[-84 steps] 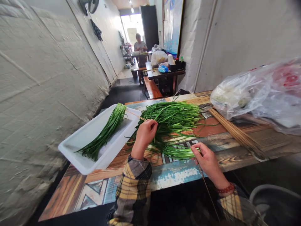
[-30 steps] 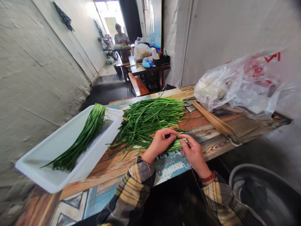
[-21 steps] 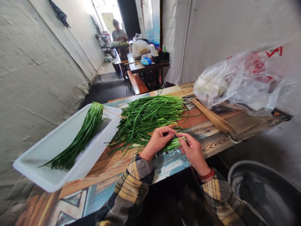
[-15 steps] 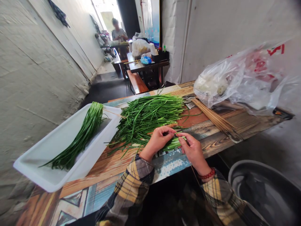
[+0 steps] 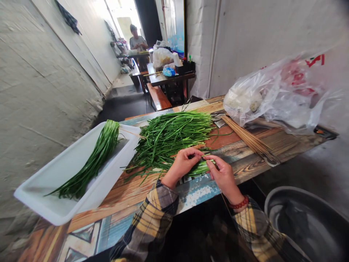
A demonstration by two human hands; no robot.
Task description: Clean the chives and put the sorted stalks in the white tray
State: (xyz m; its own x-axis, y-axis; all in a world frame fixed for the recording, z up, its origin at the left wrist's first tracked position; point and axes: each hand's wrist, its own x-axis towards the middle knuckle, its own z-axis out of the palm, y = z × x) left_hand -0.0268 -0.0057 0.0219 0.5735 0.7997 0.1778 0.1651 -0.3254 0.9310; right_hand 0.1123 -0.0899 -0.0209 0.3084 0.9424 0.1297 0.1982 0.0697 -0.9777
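A pile of green chives [image 5: 174,133] lies on the wood-patterned table. At its near edge my left hand [image 5: 185,162] is closed, thumb and forefinger pinching a thin chive stalk. Opposite it, my right hand [image 5: 223,175] is closed too, its fingertips meeting the same stalk. A thin stick like a bamboo skewer [image 5: 224,196] slants down from under my right palm; its upper end is hidden. Beneath the fingers rests a small bunch of pale chive stems [image 5: 200,168]. Left of the pile, a white plastic tray [image 5: 43,182] holds a bundle of chives [image 5: 94,163] with skewers through it.
Bamboo skewers [image 5: 245,138] lie on the table's right side, near a clear plastic bag [image 5: 272,94]. A grey tub [image 5: 302,218] stands below at right. Farther back are another table [image 5: 160,79], a bench [image 5: 158,96] and a seated person [image 5: 138,42].
The view has shifted very slightly. My hands keep almost the same pinched pose over the small bunch, and the chives and tray stay in place.
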